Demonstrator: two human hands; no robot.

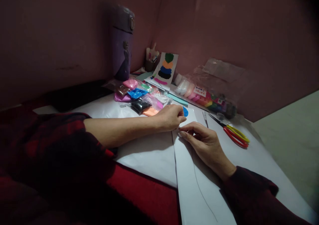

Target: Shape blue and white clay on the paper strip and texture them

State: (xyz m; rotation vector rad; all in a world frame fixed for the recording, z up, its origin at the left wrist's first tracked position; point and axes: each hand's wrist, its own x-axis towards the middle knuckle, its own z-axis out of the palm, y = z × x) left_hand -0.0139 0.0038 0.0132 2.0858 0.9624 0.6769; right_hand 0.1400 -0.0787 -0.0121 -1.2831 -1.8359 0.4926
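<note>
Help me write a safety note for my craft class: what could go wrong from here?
The blue patch lies just beyond the fingertips of the left hand, so it might smear if it is soft and gets brushed. The right hand is over the long white paper, so a slip could push it askew. The scissors lie with bare blades on that hand's right, so a careless reach may nick a finger.

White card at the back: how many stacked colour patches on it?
5, down the card: green patch at top, then orange patch, blue patch, black patch, and pink patch at bottom. Smaller specks at its lower left are too unclear to count.
</note>
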